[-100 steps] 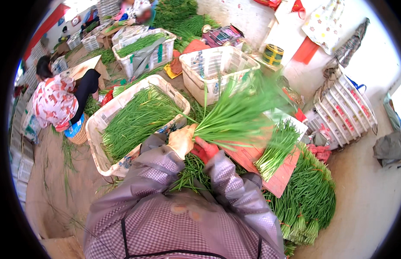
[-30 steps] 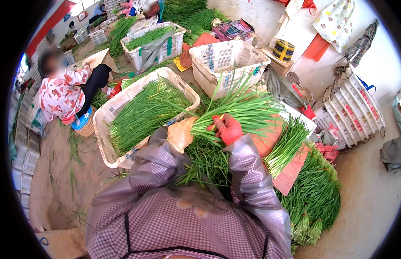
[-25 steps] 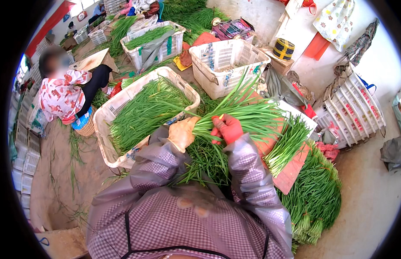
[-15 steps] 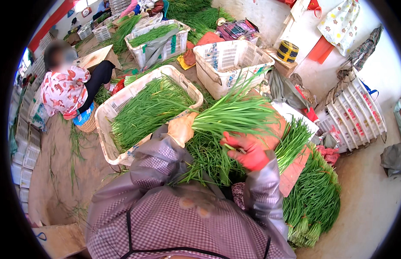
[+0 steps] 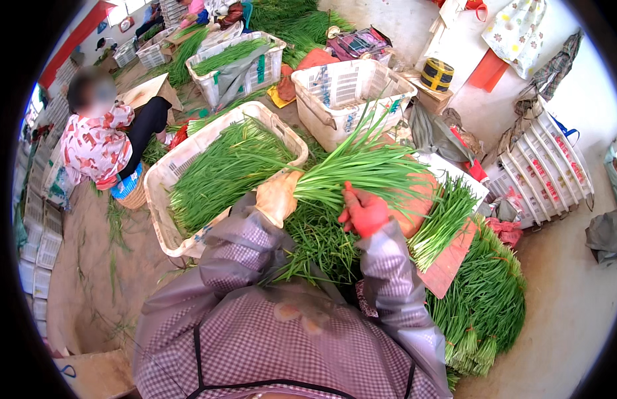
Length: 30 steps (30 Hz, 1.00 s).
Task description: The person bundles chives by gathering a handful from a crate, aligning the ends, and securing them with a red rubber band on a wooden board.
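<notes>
My left hand, in a tan glove, is closed round one end of a bunch of long green chives. The leaves fan out to the right. At the lower edge of this bunch is my right hand, in a red glove, its fingers curled and its fingertips against the leaves. What they pinch, if anything, is hidden. Below both hands lies a heap of loose green leaves. Right of my right hand, a smaller bunch of chives rests on a reddish board.
A white crate filled with chives stands left of my hands; another white crate is beyond. Tied chive bundles are piled at lower right. White crates lean by the wall. A person sits at left.
My right hand has moved up and left to the bunch, its fingers more curled; the short pale stalk seen in them before no longer shows. My left hand keeps its hold.
</notes>
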{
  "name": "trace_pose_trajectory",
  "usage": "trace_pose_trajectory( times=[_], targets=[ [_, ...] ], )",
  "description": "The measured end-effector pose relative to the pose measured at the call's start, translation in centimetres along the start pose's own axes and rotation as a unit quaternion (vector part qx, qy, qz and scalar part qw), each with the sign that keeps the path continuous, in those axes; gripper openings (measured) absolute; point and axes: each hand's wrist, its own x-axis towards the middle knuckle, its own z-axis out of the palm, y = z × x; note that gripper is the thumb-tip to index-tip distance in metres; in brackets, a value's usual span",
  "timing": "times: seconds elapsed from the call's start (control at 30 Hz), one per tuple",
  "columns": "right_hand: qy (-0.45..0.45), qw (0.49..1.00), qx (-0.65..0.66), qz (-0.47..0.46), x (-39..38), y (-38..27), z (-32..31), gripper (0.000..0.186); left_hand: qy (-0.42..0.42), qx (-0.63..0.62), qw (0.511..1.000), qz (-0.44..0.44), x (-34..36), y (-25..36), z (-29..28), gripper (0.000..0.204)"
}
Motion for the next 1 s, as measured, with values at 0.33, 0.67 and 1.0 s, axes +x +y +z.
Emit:
trace_pose_trajectory(
  times=[0.33,0.67,1.0],
  targets=[
    [-0.013,0.995,-0.082,0.056,2.8,0.0,1.5,0.023,-0.033,0.012,0.999,-0.017,0.0,0.2,-0.1,0.042],
    [0.027,0.999,-0.020,0.028,5.1,2.7,1.8,0.016,-0.017,-0.004,1.000,0.006,0.0,0.0,0.1,0.038],
    [0.094,0.950,0.262,-0.141,1.2,-0.9,-10.7,0.019,-0.135,-0.026,0.980,-0.145,0.8,-2.3,0.4,0.048]
  ],
)
